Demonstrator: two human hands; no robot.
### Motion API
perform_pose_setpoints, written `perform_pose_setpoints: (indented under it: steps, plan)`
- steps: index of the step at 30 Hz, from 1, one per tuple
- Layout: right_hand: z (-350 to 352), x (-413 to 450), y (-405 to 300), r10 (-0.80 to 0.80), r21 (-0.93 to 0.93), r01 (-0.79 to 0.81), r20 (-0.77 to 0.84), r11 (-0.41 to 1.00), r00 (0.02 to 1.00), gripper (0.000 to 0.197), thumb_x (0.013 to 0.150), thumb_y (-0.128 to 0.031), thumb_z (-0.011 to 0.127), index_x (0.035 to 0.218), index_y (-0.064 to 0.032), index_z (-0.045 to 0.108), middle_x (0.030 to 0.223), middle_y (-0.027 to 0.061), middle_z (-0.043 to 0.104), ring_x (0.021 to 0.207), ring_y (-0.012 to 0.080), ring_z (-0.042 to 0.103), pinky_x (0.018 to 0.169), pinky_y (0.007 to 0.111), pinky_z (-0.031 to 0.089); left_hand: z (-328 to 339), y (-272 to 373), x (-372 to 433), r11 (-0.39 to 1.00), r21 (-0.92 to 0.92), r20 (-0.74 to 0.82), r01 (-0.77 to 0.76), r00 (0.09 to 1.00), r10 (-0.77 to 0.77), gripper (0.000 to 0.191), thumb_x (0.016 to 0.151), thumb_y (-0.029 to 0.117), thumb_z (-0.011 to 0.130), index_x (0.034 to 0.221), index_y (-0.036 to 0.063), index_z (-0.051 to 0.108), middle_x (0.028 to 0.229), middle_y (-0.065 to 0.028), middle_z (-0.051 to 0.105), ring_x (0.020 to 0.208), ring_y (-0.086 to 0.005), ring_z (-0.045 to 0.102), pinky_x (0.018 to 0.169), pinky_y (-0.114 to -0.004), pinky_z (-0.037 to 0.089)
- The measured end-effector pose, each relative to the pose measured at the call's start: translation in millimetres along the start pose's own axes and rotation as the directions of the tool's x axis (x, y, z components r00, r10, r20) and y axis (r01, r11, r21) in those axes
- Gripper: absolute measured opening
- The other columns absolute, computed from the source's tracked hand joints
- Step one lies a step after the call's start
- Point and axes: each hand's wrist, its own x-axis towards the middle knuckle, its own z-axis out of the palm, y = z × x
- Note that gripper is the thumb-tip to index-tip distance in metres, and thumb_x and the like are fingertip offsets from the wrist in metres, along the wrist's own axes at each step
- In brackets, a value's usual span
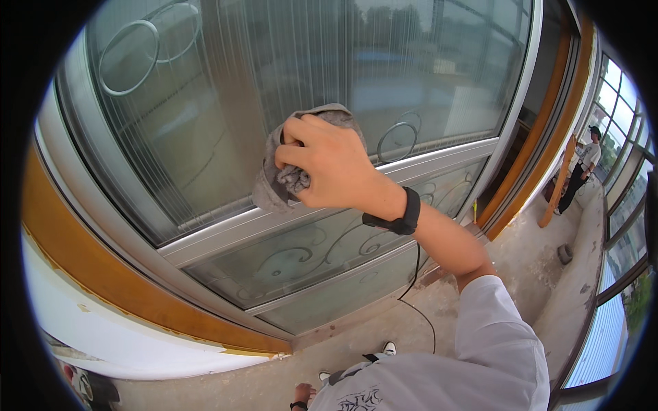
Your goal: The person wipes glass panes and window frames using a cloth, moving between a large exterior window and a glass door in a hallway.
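Observation:
A crumpled grey cloth (pixel 329 110) is bunched in my right hand (pixel 329 159), which has the arm stretched out and a black band on the wrist. Cloth and hand are over the lower part of a large glass door pane (pixel 308 51), just above the door's silver metal crossbar (pixel 205 246). Metal rings decorate the pane, and scrollwork shows in the lower panel (pixel 308 257). Low at the bottom edge, beside my white shirt, my left hand (pixel 305 393) hangs away from the door, small and partly hidden; whether it holds anything does not show.
An orange-brown door frame (pixel 154 308) borders the glass at left. A black cable (pixel 421 313) runs down onto the concrete floor (pixel 360 334). At far right, another person (pixel 581 164) stands near a wooden board (pixel 560 180) by the windows. A dark round object (pixel 565 254) lies on the floor.

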Motion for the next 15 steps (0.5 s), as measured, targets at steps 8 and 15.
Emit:
perform_pose_setpoints:
  steps: [8,15]
  plan:
    - [-85.2,-52.6,101.5,0.293,-0.024,-0.301,-0.174,0.953,0.94,0.02,0.053,-0.005,0.064,0.072,-0.006,0.058,0.072,0.0054,0.045,0.067,0.0235,0.05,0.057,0.032,0.04,16.4,-14.0,55.1,0.819,-0.545,0.088,0.182,0.983,-0.16,0.029,0.089,0.023,0.05,0.104,0.0024,0.063,0.089,-0.0111,0.069,0.073,-0.0229,0.067,0.059,-0.035,0.054]
    - [-120.2,-182.8,213.4,0.545,-0.027,-0.626,-0.461,0.78,0.7,0.016,0.067,-0.003,0.059,0.072,-0.0004,0.044,0.07,0.0097,0.039,0.063,0.0249,0.041,0.061,0.027,0.035,-39.3,78.9,75.2,0.479,-0.71,0.367,0.516,0.852,-0.375,0.026,0.092,0.02,0.042,0.102,0.0026,0.058,0.085,-0.0091,0.069,0.067,-0.0183,0.067,0.05,-0.029,0.049]
